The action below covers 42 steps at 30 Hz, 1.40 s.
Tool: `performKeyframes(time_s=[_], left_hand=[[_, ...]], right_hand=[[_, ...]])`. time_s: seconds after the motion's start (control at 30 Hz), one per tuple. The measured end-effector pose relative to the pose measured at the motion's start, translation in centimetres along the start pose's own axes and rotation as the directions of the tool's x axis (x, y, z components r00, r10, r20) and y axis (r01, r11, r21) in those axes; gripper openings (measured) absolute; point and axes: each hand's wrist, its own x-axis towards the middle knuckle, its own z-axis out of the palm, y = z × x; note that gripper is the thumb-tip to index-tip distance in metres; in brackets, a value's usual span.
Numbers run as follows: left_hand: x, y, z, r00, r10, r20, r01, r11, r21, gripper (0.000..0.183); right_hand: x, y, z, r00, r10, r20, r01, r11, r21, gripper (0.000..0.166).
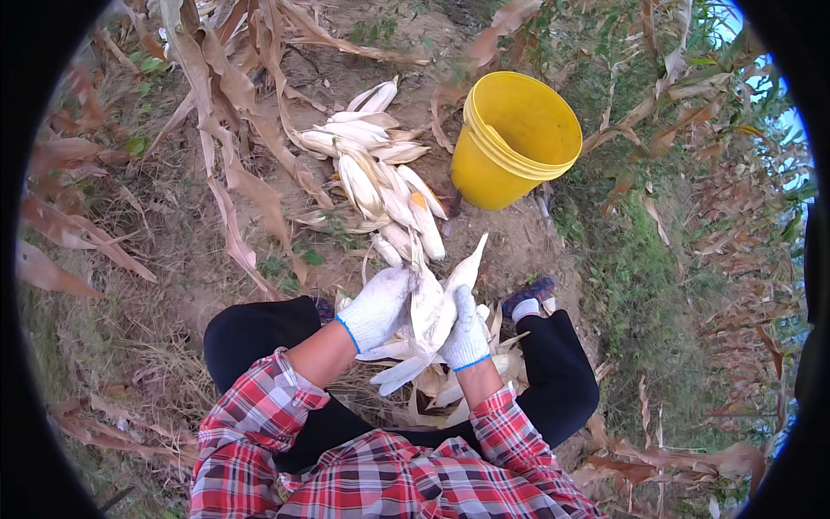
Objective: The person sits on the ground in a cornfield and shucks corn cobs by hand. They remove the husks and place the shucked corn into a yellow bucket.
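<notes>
Between my knees I hold an ear of corn in pale dry husk, its husk leaves partly spread. My left hand, in a white knit glove with a blue cuff edge, grips its left side; the fingertips are hidden behind the husk. On the right side, my right hand, gloved alike, is closed around a husk leaf that angles up and away from the ear. Just beyond lies a pile of corn ears in husk, and orange kernels show on a few of them.
A yellow plastic bucket stands upright at the pile's right. Loose stripped husks lie on the ground between my legs. Dry corn stalks and leaves hang at the left. Green weeds and more dry corn plants line the right.
</notes>
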Motion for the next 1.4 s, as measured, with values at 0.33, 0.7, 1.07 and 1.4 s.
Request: performKeyframes(time_s=[0.33, 0.7, 1.07, 1.4], left_hand=[[-1.7, -1.3, 0.7, 0.924, -0.155, 0.35, -0.227, 0.515, 0.826, 0.023], [-2.2, -1.1, 0.8, 0.903, -0.351, 0.249, -0.342, -0.234, 0.91, 0.04], [0.0, 4.0, 5.6, 0.862, 0.422, 0.28, -0.395, 0.213, 0.894, 0.035], [0.0, 7.9, 12.1, 0.926, 0.364, 0.103, -0.208, 0.264, 0.942, 0.031]], right_hand=[[4.6, -8.1, -3.5, 0.912, -0.366, -0.185, 0.354, 0.93, -0.098, 0.047], [5.2, -12.0, -10.3, 0.887, -0.37, -0.277, 0.323, 0.925, -0.202, 0.052], [-2.5, -8.9, 2.0, 0.923, -0.113, 0.368, 0.375, 0.479, -0.793, 0.058], [-4.1, -13.7, 9.7, 0.697, -0.227, 0.681, 0.244, -0.818, -0.522, 0.061]])
